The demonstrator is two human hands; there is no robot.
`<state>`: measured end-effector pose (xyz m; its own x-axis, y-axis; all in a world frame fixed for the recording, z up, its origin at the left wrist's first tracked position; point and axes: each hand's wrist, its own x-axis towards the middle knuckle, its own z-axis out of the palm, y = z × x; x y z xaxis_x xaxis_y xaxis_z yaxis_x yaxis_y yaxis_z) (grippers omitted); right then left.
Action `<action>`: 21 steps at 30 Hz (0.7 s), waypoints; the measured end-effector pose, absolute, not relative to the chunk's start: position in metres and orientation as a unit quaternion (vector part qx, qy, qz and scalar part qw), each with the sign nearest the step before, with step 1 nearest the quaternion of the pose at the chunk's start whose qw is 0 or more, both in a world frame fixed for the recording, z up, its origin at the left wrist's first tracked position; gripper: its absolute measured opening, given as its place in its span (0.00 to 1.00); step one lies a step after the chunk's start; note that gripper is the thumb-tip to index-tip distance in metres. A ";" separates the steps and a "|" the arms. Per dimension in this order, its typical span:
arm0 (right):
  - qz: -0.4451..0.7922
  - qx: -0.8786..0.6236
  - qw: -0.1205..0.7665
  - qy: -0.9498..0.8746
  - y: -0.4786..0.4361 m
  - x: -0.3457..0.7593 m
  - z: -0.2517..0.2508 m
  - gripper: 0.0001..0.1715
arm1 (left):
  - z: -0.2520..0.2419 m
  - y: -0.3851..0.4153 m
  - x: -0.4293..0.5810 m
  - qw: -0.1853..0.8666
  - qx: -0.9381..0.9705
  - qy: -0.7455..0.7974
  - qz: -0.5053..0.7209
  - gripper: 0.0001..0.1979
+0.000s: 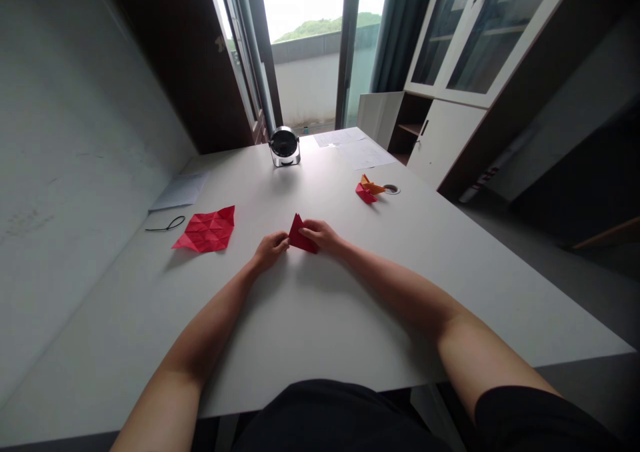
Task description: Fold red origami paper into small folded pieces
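Note:
Between my hands, above the middle of the white table (330, 332), is a red folded paper (303, 240) in a triangular shape with its point upward. My left hand (271, 248) pinches its lower left corner between thumb and fingers. On the other side my right hand (321, 235) grips the paper, thumb on the near face and fingers behind, partly hidden. To the left lies a creased red paper sheet (207, 231), opened out and marked with a grid of folds. Orange and red folded paper pieces (369, 189) sit together at the right.
A small round black fan (285, 144) on a metal stand is at the back of the table. White papers (363, 151) lie at the far right, another sheet (179, 191) at the left edge. A black cable loop (169, 225) and a round table hole (393, 189) also show.

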<state>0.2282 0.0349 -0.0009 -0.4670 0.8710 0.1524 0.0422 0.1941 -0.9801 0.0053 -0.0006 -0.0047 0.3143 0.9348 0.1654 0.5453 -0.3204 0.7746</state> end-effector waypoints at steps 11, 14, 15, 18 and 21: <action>0.474 -0.370 0.378 -0.704 0.037 0.227 -0.005 0.19 | -0.001 -0.001 0.007 0.297 0.758 0.499 0.299 0.13; 0.486 -0.380 0.379 -0.690 0.037 0.227 -0.004 0.23 | 0.000 -0.001 0.008 0.297 0.758 0.500 0.297 0.13; 0.500 -0.378 0.382 -0.679 0.037 0.226 -0.005 0.25 | 0.000 -0.001 0.008 0.296 0.758 0.500 0.297 0.12; 0.541 -0.354 0.403 -0.648 0.040 0.225 -0.006 0.31 | -0.001 -0.001 0.008 0.296 0.760 0.497 0.296 0.12; 0.560 -0.335 0.420 -0.631 0.041 0.226 -0.005 0.31 | -0.002 0.000 0.007 0.294 0.761 0.496 0.298 0.12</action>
